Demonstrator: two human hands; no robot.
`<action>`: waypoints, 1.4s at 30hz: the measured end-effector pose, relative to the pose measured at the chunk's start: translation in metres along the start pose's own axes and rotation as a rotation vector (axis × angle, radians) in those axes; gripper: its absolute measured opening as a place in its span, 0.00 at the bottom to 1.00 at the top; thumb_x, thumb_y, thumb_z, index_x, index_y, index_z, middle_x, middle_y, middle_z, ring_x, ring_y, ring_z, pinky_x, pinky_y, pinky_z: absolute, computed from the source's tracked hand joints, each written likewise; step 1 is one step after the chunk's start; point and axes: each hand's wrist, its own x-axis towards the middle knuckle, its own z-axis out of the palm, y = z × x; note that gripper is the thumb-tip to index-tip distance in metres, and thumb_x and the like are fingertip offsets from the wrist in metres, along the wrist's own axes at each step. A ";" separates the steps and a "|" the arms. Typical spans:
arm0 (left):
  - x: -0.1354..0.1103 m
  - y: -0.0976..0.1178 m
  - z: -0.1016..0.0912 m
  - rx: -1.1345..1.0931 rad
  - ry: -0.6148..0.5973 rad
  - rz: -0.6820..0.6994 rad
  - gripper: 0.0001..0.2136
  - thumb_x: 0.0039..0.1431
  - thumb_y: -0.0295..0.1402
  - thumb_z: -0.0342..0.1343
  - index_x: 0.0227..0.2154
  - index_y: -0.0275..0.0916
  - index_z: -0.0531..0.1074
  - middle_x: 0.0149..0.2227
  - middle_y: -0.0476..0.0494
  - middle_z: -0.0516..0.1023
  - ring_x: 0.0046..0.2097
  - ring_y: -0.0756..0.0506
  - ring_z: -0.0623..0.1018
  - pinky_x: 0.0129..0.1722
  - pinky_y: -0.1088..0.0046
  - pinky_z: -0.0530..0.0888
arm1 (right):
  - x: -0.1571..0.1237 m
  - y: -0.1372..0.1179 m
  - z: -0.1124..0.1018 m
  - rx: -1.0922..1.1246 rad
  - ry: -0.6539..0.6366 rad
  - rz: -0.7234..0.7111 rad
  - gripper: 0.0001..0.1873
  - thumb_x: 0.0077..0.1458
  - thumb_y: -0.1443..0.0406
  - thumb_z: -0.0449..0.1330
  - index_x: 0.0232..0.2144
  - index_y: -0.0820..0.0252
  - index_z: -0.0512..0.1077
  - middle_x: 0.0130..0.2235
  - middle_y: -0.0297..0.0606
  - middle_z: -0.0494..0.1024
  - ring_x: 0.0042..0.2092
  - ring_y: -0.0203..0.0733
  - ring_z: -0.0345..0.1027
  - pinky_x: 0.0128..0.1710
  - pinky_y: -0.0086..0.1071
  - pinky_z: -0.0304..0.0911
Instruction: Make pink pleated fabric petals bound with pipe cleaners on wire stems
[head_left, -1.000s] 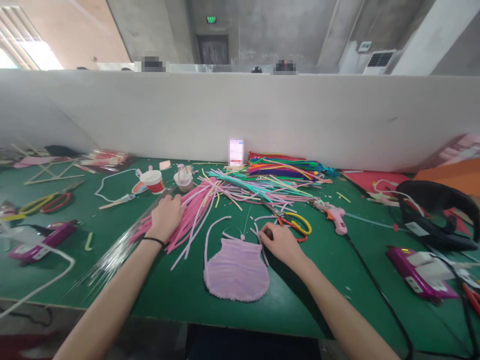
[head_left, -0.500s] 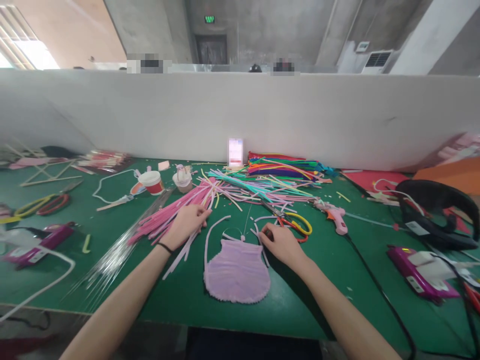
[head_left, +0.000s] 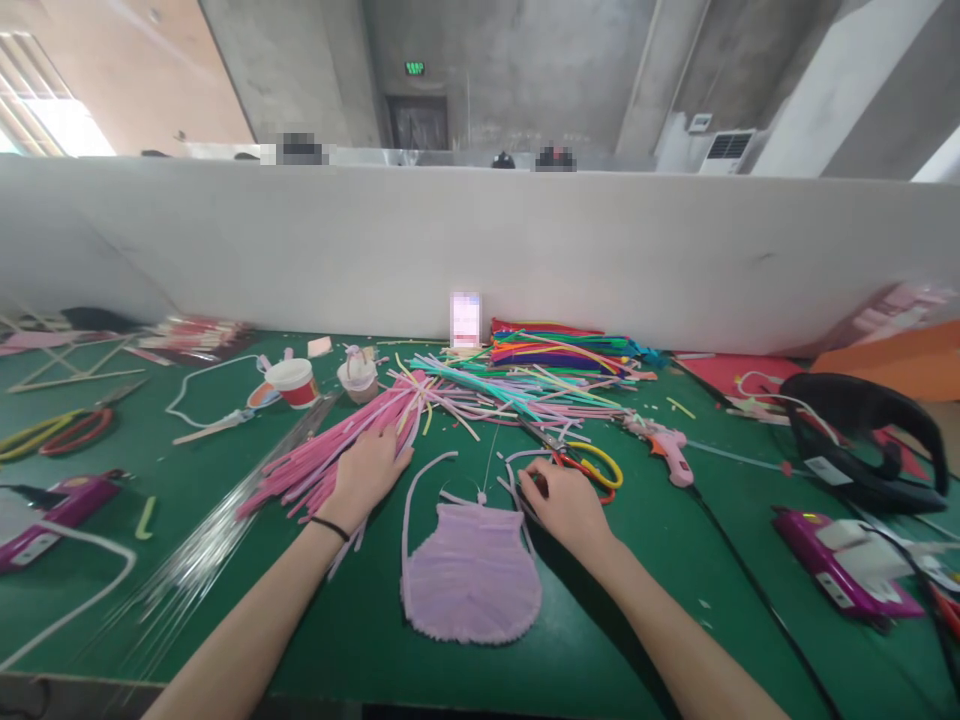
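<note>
My left hand (head_left: pixel 370 470) lies over a bundle of pink and lilac pipe cleaners (head_left: pixel 300 470), its fingers stretched forward onto them. To the right, my right hand (head_left: pixel 566 505) rests on the table with curled fingers, beside a few loose lilac pipe cleaners (head_left: pixel 512 490); whether something is inside it is hidden. Between both hands lies a flat, pouch-shaped lilac piece (head_left: pixel 472 575) made of fuzzy rows. A loose lilac strand (head_left: pixel 407 520) curves along its left side, and a thin clear thread with a small lilac knot (head_left: pixel 481 497) sits at its top edge.
Scissors (head_left: pixel 596 465) lie just beyond my right hand, with a pink glue gun (head_left: pixel 671 455) farther right. Multicoloured pipe cleaners (head_left: pixel 562 350) are heaped behind, near a propped phone (head_left: pixel 466 320). Clear sticks (head_left: pixel 217 530), a paper cup (head_left: pixel 292 383) and a purple power strip (head_left: pixel 844 565) are also around.
My left hand has moved onto the pink bundle, its fingers straightening from a curled pose. The right hand stays beside the lilac piece. The whole view has tilted up slightly.
</note>
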 end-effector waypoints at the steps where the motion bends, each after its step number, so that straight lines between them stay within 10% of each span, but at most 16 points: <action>1: 0.000 0.001 0.000 -0.004 -0.020 -0.010 0.16 0.61 0.39 0.44 0.42 0.36 0.70 0.40 0.33 0.77 0.43 0.37 0.77 0.36 0.66 0.71 | 0.002 -0.004 -0.001 -0.021 0.023 0.004 0.15 0.62 0.58 0.48 0.31 0.56 0.71 0.26 0.35 0.78 0.30 0.41 0.72 0.31 0.30 0.54; 13: -0.011 -0.001 -0.005 -0.060 -0.028 0.025 0.17 0.61 0.41 0.45 0.46 0.34 0.66 0.37 0.33 0.77 0.38 0.34 0.78 0.30 0.66 0.69 | 0.145 -0.074 0.038 -0.109 -0.057 -0.137 0.12 0.58 0.58 0.56 0.40 0.61 0.71 0.42 0.46 0.77 0.45 0.48 0.70 0.41 0.35 0.61; 21: -0.010 -0.003 -0.006 -0.428 0.031 0.203 0.14 0.65 0.40 0.41 0.36 0.39 0.71 0.39 0.41 0.76 0.41 0.42 0.76 0.39 0.68 0.69 | 0.171 -0.072 0.023 0.122 0.116 -0.140 0.16 0.64 0.60 0.45 0.40 0.61 0.70 0.43 0.41 0.76 0.46 0.39 0.69 0.48 0.32 0.62; 25: -0.016 0.009 -0.004 -0.591 0.109 0.401 0.14 0.64 0.40 0.45 0.42 0.41 0.72 0.45 0.41 0.73 0.48 0.43 0.73 0.48 0.67 0.68 | 0.156 -0.067 -0.026 0.747 0.342 -0.176 0.12 0.60 0.59 0.51 0.40 0.61 0.68 0.33 0.37 0.77 0.32 0.36 0.71 0.37 0.32 0.68; 31: -0.047 0.042 -0.015 -0.516 -0.013 0.741 0.14 0.64 0.42 0.47 0.42 0.42 0.74 0.43 0.42 0.75 0.47 0.42 0.73 0.50 0.63 0.68 | 0.096 -0.047 -0.092 0.857 0.562 -0.246 0.09 0.59 0.60 0.56 0.39 0.58 0.68 0.34 0.36 0.77 0.34 0.36 0.73 0.38 0.33 0.69; 42: -0.099 0.073 0.004 -0.376 -0.033 0.643 0.45 0.40 0.65 0.54 0.57 0.39 0.62 0.58 0.29 0.65 0.58 0.30 0.66 0.58 0.47 0.59 | -0.013 0.004 -0.078 0.203 0.444 -0.295 0.06 0.58 0.64 0.58 0.36 0.55 0.75 0.36 0.36 0.80 0.37 0.40 0.73 0.39 0.34 0.66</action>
